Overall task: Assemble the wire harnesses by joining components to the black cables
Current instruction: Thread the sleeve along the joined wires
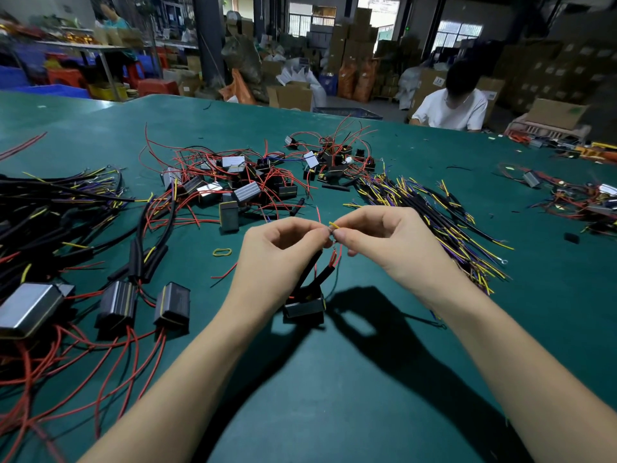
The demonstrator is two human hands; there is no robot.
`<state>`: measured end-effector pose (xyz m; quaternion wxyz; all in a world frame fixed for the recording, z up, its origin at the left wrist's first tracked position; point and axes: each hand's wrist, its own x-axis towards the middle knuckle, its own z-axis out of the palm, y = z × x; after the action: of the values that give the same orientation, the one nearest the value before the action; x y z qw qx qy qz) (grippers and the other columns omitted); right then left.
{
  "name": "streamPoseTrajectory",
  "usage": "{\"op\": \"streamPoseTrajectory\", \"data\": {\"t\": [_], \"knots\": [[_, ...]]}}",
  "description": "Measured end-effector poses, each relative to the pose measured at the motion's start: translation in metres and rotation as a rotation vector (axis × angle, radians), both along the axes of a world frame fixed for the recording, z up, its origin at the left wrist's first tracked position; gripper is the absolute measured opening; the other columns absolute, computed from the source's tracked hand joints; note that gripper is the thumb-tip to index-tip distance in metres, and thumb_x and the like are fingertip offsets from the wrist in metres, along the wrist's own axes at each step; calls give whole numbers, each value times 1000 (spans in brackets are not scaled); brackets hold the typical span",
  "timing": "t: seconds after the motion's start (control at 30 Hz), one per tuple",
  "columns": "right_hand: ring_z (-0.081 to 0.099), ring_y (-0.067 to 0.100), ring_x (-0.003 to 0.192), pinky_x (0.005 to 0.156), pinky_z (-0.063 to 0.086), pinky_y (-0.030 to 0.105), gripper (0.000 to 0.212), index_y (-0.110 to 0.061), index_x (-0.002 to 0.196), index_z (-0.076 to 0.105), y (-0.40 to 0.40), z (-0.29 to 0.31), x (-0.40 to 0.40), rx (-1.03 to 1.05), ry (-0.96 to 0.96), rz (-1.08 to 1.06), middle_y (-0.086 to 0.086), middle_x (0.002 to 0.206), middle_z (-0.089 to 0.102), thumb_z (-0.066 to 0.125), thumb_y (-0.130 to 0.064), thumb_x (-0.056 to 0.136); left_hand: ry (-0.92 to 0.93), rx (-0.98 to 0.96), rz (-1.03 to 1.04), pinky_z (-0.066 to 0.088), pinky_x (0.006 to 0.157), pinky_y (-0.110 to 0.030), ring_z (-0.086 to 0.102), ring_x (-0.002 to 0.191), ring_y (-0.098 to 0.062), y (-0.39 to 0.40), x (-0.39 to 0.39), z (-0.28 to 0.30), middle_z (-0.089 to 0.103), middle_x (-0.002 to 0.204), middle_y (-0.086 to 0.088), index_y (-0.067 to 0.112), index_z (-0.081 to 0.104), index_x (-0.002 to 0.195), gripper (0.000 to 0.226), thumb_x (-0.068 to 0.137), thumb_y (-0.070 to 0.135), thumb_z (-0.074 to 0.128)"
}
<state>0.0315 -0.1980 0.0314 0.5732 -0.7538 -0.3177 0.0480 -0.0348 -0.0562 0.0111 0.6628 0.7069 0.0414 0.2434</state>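
My left hand (277, 252) and my right hand (387, 242) meet fingertip to fingertip above the green table (334, 379). Between them they pinch a wire joint (333, 232), where a short yellow wire end (335, 225) sticks up and a red wire (336, 257) hangs down. Below the hands a black box component (304, 307) stands on the table, with black sleeved cables (312, 267) rising from it toward the fingers. Which hand holds which wire is hidden by the fingertips.
Finished harnesses with black boxes and red wires (117, 305) lie at the left. A heap of loose boxes (240, 182) sits ahead, and black cables with yellow and purple ends (444, 222) spread at the right. A yellow rubber band (222, 251) lies near my left hand. A person in white (450, 105) sits across the table.
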Motion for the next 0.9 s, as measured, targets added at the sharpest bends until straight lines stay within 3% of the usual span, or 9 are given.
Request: {"op": "streamPoseTrajectory", "data": {"t": [0.1, 0.2, 0.27, 0.33, 0.43, 0.53, 0.67, 0.83, 0.9], "knots": [[56, 11, 66, 66, 45, 24, 7, -13, 80, 71, 2, -2, -2, -21, -142, -43, 3, 74, 70, 70, -7, 83, 108, -65, -9, 42, 57, -8, 60, 61, 3, 2, 0, 2, 70, 64, 8, 17, 73, 67, 14, 81, 17, 69], [56, 4, 66, 66, 41, 12, 10, -11, 77, 69, 5, -1, -7, -93, -455, -81, -2, 72, 65, 69, -1, 80, 334, -150, -72, 36, 62, -26, 61, 61, -1, 6, 4, 6, 70, 63, 8, 24, 73, 57, 18, 72, 29, 65], [54, 3, 67, 66, 37, 9, 10, -10, 78, 68, 7, -1, -8, -112, -558, -81, -3, 73, 63, 68, 0, 79, 378, -161, -95, 34, 62, -27, 61, 59, 0, 11, 5, 8, 70, 61, 8, 26, 73, 54, 22, 74, 27, 64], [54, 3, 64, 65, 40, 13, 11, -11, 77, 69, 7, -2, -7, -97, -470, -73, -3, 71, 64, 68, 0, 81, 239, -5, -63, 40, 60, -16, 59, 58, 4, 11, 2, 8, 70, 63, 8, 21, 74, 65, 14, 78, 22, 69], [55, 9, 62, 64, 44, 28, 15, -16, 76, 68, 7, -2, -6, -53, -203, -56, -2, 67, 65, 67, -3, 84, -94, 434, 46, 37, 55, -6, 55, 53, 7, 8, -7, 7, 69, 63, 5, 15, 70, 85, 7, 82, 9, 69], [54, 8, 58, 61, 44, 21, 17, -15, 75, 68, 6, -2, -6, -25, -80, -38, -2, 63, 63, 65, -2, 85, -216, 741, 125, 48, 71, -29, 60, 68, -8, 11, -8, 6, 65, 69, 11, 15, 71, 88, 8, 79, 15, 71], [53, 2, 54, 58, 43, 10, 15, -11, 76, 68, 6, 0, -7, 10, -28, -11, -8, 56, 61, 64, -1, 87, -275, 796, 143, 49, 71, -43, 61, 74, -19, 16, -6, 4, 67, 73, 6, 14, 74, 84, 10, 78, 21, 70], [54, 5, 59, 62, 44, 19, 16, -16, 75, 68, 5, -2, -5, -16, -61, -15, -5, 65, 64, 66, -4, 86, -280, 878, 211, 47, 66, -45, 56, 75, -23, 18, -2, 1, 64, 74, 2, 17, 76, 78, 10, 80, 24, 68], [54, 5, 61, 62, 42, 21, 14, -17, 76, 68, 4, -3, -4, -53, -199, -37, -5, 68, 65, 68, -6, 85, -254, 886, 215, 46, 68, -43, 54, 77, -21, 16, -2, 2, 63, 74, 3, 16, 74, 77, 12, 82, 23, 66]]}}
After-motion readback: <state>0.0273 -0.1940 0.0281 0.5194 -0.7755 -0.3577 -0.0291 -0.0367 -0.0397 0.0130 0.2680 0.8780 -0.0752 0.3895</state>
